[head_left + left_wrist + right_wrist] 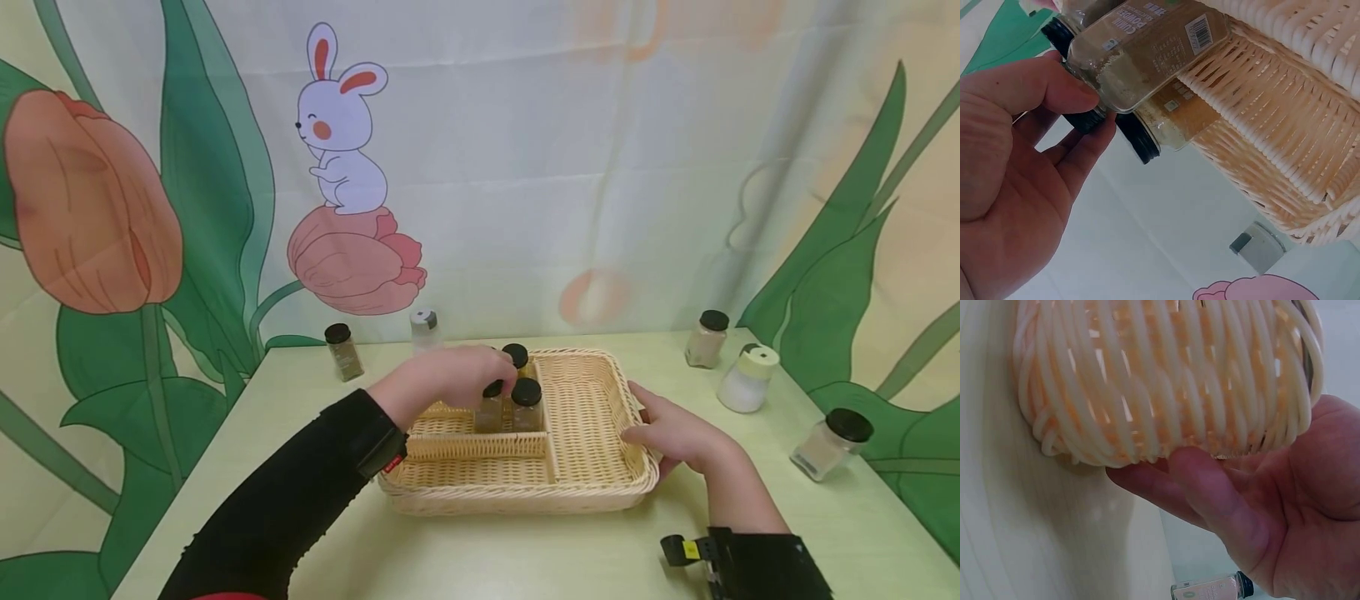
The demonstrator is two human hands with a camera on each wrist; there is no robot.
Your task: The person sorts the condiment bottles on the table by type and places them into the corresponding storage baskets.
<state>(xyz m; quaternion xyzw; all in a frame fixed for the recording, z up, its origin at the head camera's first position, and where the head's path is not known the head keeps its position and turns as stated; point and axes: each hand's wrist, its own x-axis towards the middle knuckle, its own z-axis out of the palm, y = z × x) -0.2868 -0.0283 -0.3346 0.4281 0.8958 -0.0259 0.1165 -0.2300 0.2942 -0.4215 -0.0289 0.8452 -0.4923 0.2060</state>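
A pale wicker basket [588,496] with dividers sits on the table. Several spice jars with black caps stand in its back left compartment. My left hand [465,375] reaches into that compartment, thumb and fingers pinching the black cap [1088,120] of one jar [489,412]. Right beside it stands another spice jar [527,410]; a chili powder label shows on a jar [1147,50] in the left wrist view. My right hand [678,429] grips the basket's right side, thumb over the rim and fingers along the outside and underneath.
Behind the basket stand a black-capped jar [345,354] and a shaker with a grey-white top [425,329]. On the right are a jar [707,340], a white shaker [747,379] and a tilted jar [828,446]. A printed curtain [487,167] hangs behind the table.
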